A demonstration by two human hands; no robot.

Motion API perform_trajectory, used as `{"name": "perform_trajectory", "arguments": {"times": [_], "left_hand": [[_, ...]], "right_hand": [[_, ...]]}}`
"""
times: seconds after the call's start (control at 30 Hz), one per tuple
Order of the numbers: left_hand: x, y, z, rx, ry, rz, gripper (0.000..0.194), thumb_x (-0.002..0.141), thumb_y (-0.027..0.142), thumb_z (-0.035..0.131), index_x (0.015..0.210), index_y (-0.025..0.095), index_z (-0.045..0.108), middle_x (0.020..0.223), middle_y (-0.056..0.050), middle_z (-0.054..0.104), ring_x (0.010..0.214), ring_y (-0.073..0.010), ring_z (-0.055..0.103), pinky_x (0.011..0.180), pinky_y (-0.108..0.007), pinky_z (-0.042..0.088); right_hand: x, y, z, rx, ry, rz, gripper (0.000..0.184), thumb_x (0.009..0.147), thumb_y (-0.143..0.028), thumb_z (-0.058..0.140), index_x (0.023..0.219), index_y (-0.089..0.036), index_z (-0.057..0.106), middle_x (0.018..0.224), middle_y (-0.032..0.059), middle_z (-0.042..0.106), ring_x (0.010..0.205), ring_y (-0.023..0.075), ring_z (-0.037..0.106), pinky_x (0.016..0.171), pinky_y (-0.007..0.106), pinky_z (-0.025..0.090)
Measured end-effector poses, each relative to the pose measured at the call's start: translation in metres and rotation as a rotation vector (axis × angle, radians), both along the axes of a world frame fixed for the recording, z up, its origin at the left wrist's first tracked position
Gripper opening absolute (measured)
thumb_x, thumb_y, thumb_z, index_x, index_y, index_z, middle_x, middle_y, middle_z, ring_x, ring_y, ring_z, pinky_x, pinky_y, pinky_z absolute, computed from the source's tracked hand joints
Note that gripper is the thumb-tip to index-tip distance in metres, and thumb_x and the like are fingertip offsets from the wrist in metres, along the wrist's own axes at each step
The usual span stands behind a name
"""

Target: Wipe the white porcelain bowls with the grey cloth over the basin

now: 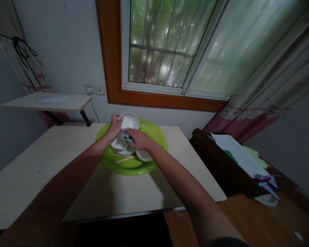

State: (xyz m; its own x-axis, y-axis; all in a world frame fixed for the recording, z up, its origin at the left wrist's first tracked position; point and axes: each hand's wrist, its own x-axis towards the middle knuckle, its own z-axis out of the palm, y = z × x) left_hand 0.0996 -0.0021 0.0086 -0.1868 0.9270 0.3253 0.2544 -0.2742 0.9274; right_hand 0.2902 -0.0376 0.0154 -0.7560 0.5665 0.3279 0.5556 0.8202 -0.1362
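My left hand (115,126) grips a white bowl (130,120) by its left rim, tilted so its inside faces me. My right hand (139,139) is closed on a grey-blue cloth (126,135) at the bowl's lower edge. Both are above a round green plastic basket (154,132). Under the cloth, more white dishes (123,151) sit stacked in the basket, partly hidden by my hands. Another white bowl (143,156) lies to their right, below my right wrist. Wooden chopsticks (124,159) rest at the near side of the basket.
The basket stands on a pale wooden table (136,192) against the wall. A small raised shelf (48,101) with a paper on it is at the back left. To the right, a dark cabinet (221,164) holds papers. A window (162,44) is behind.
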Motion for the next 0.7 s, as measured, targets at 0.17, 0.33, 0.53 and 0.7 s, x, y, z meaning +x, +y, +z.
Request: {"name": "perform_trajectory", "arguments": {"times": [0.17, 0.33, 0.53, 0.7], "left_hand": [[-0.006, 0.006, -0.002, 0.032, 0.016, 0.109, 0.045, 0.095, 0.060, 0.049, 0.123, 0.025, 0.044, 0.110, -0.010, 0.063, 0.099, -0.0248, 0.064, 0.085, -0.037, 0.050], [-0.016, 0.015, -0.007, 0.012, -0.039, 0.199, 0.046, 0.095, 0.060, 0.049, 0.122, 0.024, 0.043, 0.114, -0.012, 0.061, 0.104, -0.0256, 0.063, 0.086, -0.038, 0.052], [-0.012, 0.011, -0.004, -0.068, -0.108, 0.112, 0.048, 0.096, 0.061, 0.048, 0.127, 0.024, 0.044, 0.117, -0.012, 0.062, 0.103, -0.0250, 0.064, 0.079, -0.037, 0.054], [-0.003, 0.004, -0.002, -0.055, -0.125, -0.016, 0.044, 0.094, 0.059, 0.051, 0.120, 0.025, 0.049, 0.105, -0.007, 0.064, 0.092, -0.0225, 0.065, 0.075, -0.034, 0.053]], "right_hand": [[0.002, 0.001, 0.008, 0.096, -0.056, -0.163, 0.034, 0.090, -0.023, 0.064, 0.124, -0.018, 0.064, 0.120, 0.0123, 0.070, 0.114, 0.0277, 0.063, 0.098, 0.037, 0.049], [0.008, 0.008, 0.009, 0.085, 0.073, -0.330, 0.028, 0.094, -0.030, 0.061, 0.120, -0.020, 0.065, 0.119, 0.0112, 0.072, 0.109, 0.0273, 0.065, 0.092, 0.035, 0.051], [0.022, 0.030, 0.003, -0.043, 0.413, -0.707, 0.026, 0.102, -0.039, 0.049, 0.109, -0.020, 0.065, 0.094, 0.0094, 0.076, 0.085, 0.0246, 0.071, 0.077, 0.031, 0.053], [0.026, 0.041, -0.005, -0.227, 0.533, -0.733, 0.035, 0.104, -0.041, 0.044, 0.116, -0.016, 0.066, 0.110, 0.0147, 0.077, 0.102, 0.0274, 0.073, 0.088, 0.038, 0.056]]}}
